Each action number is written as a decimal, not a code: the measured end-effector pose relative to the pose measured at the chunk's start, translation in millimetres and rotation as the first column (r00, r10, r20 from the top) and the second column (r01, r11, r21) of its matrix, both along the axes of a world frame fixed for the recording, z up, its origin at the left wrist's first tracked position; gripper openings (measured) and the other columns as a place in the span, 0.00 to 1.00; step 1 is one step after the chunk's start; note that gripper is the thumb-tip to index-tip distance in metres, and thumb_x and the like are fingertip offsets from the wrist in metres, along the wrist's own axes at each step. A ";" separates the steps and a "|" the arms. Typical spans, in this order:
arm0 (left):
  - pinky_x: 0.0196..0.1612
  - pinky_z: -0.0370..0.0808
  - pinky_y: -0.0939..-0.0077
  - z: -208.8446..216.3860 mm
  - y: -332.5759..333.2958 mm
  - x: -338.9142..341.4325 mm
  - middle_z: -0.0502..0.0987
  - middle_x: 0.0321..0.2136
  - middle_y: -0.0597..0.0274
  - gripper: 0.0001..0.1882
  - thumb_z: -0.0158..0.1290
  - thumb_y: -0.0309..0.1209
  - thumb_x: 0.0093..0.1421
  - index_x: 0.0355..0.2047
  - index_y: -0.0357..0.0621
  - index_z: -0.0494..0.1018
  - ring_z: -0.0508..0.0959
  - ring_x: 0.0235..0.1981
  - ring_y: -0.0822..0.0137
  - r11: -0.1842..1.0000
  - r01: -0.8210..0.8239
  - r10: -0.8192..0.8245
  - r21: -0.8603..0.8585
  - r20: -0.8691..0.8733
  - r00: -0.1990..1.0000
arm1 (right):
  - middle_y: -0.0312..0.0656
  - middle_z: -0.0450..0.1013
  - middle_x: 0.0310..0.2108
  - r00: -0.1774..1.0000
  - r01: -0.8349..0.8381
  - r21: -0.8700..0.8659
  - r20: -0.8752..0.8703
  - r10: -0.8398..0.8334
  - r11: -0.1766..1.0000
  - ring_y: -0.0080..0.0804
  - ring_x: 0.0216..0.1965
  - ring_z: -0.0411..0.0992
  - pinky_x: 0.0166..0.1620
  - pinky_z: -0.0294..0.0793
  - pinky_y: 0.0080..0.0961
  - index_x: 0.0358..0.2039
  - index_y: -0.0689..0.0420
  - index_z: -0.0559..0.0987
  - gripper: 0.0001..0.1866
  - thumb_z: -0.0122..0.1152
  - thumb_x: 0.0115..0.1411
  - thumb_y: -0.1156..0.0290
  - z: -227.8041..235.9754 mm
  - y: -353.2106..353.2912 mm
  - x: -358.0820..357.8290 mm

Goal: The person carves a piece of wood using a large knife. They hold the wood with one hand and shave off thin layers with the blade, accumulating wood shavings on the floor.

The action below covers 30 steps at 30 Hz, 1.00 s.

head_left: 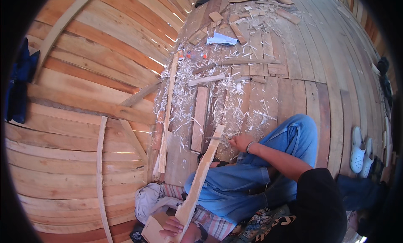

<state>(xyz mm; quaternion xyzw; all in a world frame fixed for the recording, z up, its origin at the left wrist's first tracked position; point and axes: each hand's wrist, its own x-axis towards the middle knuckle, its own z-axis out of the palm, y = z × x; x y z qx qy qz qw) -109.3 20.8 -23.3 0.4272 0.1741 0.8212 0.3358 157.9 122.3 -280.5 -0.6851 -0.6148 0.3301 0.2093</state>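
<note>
I sit on a plank floor with my jeans-clad legs stretched forward. My left hand is shut on the lower end of a long pale wooden strip, beside a small wood block. The strip slants up across my knee to its far end. My right hand, with a bracelet at the wrist, is closed at that far end and holds a thin dark tool against the wood. I cannot tell what kind of tool it is.
Pale wood shavings and short offcuts litter the floor ahead. Curved plank walls with ribs rise at the left. White clogs stand at the right. A crumpled cloth lies by my left leg, and a blue-white scrap lies farther off.
</note>
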 end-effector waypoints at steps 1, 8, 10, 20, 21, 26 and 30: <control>0.26 0.59 0.73 -1.4 0.6 3.4 0.59 0.12 0.65 0.17 0.44 0.46 0.49 0.16 0.48 0.59 0.62 0.15 0.69 1.000 0.005 -0.004 -0.011 0.018 1.000 | 0.56 0.73 0.23 0.999 0.047 -0.046 -0.019 -0.048 0.998 0.57 0.31 0.72 0.38 0.70 0.47 0.30 0.58 0.74 0.25 0.39 0.62 0.48 -10.2 0.7 10.8; 0.26 0.59 0.73 -5.6 -3.0 -7.0 0.59 0.13 0.65 0.16 0.44 0.46 0.50 0.17 0.48 0.59 0.62 0.16 0.69 0.999 -0.004 0.004 -0.038 0.007 1.000 | 0.54 0.74 0.25 0.999 -0.018 -0.006 0.026 0.019 1.000 0.55 0.32 0.73 0.38 0.71 0.47 0.29 0.58 0.75 0.26 0.39 0.62 0.48 4.4 -4.5 9.7; 0.27 0.59 0.73 -3.2 -2.0 -1.6 0.59 0.13 0.65 0.16 0.44 0.46 0.50 0.17 0.48 0.60 0.62 0.16 0.69 0.999 0.036 -0.036 -0.016 -0.015 0.999 | 0.55 0.74 0.26 0.997 0.066 -0.144 -0.017 -0.069 0.987 0.55 0.32 0.73 0.38 0.71 0.47 0.29 0.58 0.75 0.26 0.39 0.62 0.48 -8.1 3.3 12.5; 0.28 0.61 0.72 -1.7 6.8 -14.9 0.60 0.12 0.65 0.16 0.44 0.47 0.51 0.18 0.48 0.61 0.63 0.16 0.69 1.000 0.008 -0.008 -0.010 0.022 1.000 | 0.54 0.75 0.29 0.999 -0.044 -0.023 0.003 0.044 0.999 0.51 0.34 0.74 0.39 0.71 0.45 0.32 0.58 0.77 0.26 0.38 0.62 0.49 20.0 6.6 -15.7; 0.28 0.60 0.73 -1.7 6.4 -15.5 0.60 0.12 0.65 0.16 0.44 0.47 0.51 0.18 0.48 0.60 0.62 0.16 0.69 1.000 0.001 0.000 -0.017 0.022 1.000 | 0.54 0.75 0.30 0.995 -0.101 -0.010 0.020 0.101 0.995 0.50 0.35 0.74 0.39 0.72 0.44 0.33 0.58 0.77 0.26 0.38 0.62 0.49 27.5 0.7 -17.3; 0.28 0.58 0.75 -1.6 18.9 -22.0 0.58 0.12 0.67 0.17 0.44 0.46 0.51 0.17 0.49 0.56 0.60 0.16 0.71 0.998 -0.011 0.013 -0.063 0.030 0.999 | 0.54 0.75 0.27 0.999 0.018 -0.071 0.036 -0.015 0.997 0.52 0.33 0.74 0.39 0.72 0.45 0.35 0.58 0.76 0.27 0.38 0.62 0.47 1.1 9.0 -3.3; 0.28 0.57 0.76 2.2 20.6 -28.4 0.56 0.12 0.67 0.18 0.44 0.46 0.51 0.16 0.49 0.54 0.58 0.16 0.73 0.995 -0.028 0.031 -0.093 0.031 0.999 | 0.55 0.74 0.26 0.998 0.066 -0.094 0.021 -0.065 0.993 0.55 0.30 0.73 0.36 0.72 0.47 0.33 0.58 0.76 0.25 0.40 0.62 0.48 -11.6 14.9 -3.4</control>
